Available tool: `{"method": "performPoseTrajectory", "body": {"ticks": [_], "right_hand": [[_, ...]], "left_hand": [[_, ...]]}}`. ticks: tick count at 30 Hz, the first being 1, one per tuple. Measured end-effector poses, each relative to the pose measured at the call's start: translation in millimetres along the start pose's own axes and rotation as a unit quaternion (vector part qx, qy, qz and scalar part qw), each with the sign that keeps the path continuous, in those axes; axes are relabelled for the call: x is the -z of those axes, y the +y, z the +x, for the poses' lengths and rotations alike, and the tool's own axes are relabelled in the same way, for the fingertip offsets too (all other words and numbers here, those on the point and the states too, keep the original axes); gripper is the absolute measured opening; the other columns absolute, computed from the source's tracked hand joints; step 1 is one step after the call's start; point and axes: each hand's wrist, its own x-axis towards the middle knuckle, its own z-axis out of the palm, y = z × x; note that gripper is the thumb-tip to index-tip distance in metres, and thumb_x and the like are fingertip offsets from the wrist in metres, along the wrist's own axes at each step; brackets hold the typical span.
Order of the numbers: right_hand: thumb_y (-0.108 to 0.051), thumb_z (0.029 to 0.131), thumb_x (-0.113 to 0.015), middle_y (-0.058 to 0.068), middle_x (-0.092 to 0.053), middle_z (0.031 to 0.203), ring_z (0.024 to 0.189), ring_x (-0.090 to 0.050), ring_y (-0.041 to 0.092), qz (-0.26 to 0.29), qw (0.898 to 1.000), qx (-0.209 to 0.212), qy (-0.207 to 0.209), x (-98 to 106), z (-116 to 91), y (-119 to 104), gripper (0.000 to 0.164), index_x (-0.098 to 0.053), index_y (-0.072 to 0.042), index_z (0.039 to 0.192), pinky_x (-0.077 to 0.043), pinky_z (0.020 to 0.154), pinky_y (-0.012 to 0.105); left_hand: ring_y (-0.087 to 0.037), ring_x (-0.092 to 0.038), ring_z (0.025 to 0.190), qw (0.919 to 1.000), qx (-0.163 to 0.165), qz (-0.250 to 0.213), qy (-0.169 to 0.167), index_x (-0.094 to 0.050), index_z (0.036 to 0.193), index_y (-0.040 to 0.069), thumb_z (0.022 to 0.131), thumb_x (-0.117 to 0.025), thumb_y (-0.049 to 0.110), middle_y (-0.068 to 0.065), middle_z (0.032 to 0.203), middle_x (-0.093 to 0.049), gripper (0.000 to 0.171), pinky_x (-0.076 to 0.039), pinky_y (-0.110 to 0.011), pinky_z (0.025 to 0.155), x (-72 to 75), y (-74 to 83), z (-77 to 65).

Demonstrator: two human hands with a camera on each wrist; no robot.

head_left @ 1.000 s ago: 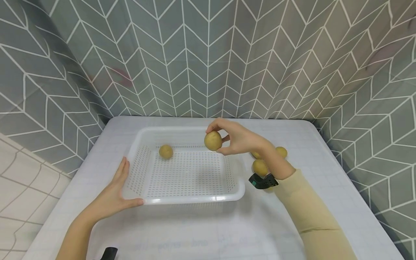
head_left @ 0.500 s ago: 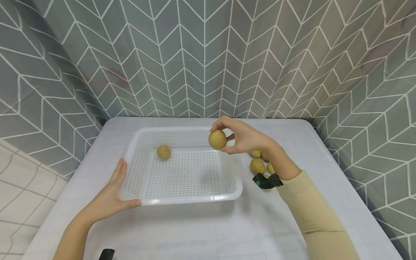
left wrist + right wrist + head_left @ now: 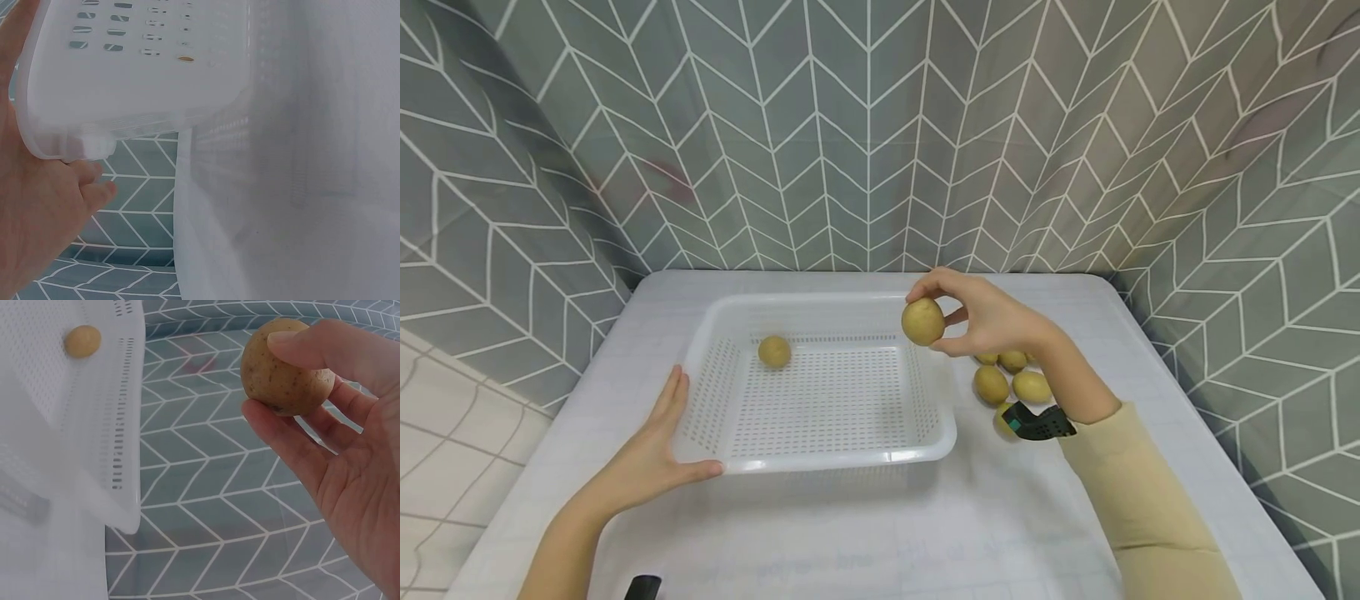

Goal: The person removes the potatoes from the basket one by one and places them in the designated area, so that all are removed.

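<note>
A round yellow-brown potato [image 3: 922,322] is pinched between the thumb and fingers of my right hand [image 3: 992,317], above the right rim of a white plastic basket [image 3: 816,462]. Dark specks show on its skin in the right wrist view, where the thumb presses one side and fingertips the other. Inside the basket, toward its back left, lies another potato [image 3: 774,352]. My left hand [image 3: 643,458] holds the basket's front left corner, thumb along the front rim. In the left wrist view, fingertips [image 3: 97,194] curl beneath the basket's rim.
Several more potatoes [image 3: 991,386] lie on the white-covered table [image 3: 850,533] just right of the basket, partly hidden by the right wrist and its black strap mount [image 3: 1037,421]. A grey-green chevron curtain [image 3: 865,150] hangs behind the table and along the sides.
My right hand has moved a little to the right with the potato, from over the basket toward its right rim. More of the loose potatoes show now. The left hand keeps its hold.
</note>
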Motion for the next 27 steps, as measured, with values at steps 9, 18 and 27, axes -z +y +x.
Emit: {"method": "performPoseTrajectory", "body": {"ticks": [9,18,27], "right_hand": [[0.001,0.073,-0.078,0.001,-0.055,0.121,0.115,-0.053,0.018,0.004,1.0,-0.025,0.009,10,-18,3,0.057,-0.054,-0.011,0.123,-0.055,0.079,0.038],[0.005,0.073,-0.077,-0.002,-0.055,0.12,0.115,-0.052,0.016,0.011,0.999,-0.041,0.017,16,-38,6,0.057,-0.055,-0.015,0.121,-0.055,0.078,0.039],[0.005,0.072,-0.077,-0.001,-0.056,0.119,0.114,-0.052,0.015,0.018,0.997,-0.066,0.017,17,-58,10,0.057,-0.055,-0.014,0.121,-0.055,0.078,0.04]], "left_hand": [[-0.05,0.005,0.14,1.0,0.0,-0.006,-0.001,0.012,0.151,0.002,0.07,-0.085,0.033,-0.012,0.157,0.023,0.13,-0.016,-0.074,0.099,0.1,-0.5,1.0],[-0.049,0.007,0.141,0.9999,-0.003,-0.012,-0.002,0.013,0.15,0.001,0.07,-0.086,0.032,-0.012,0.157,0.023,0.131,-0.014,-0.074,0.101,-0.5,-1.0,0.9],[-0.046,0.01,0.141,0.9998,-0.007,-0.016,-0.003,0.014,0.151,0.003,0.07,-0.085,0.032,-0.01,0.157,0.024,0.131,-0.011,-0.073,0.102,-0.5,-1.5,0.4]]}}
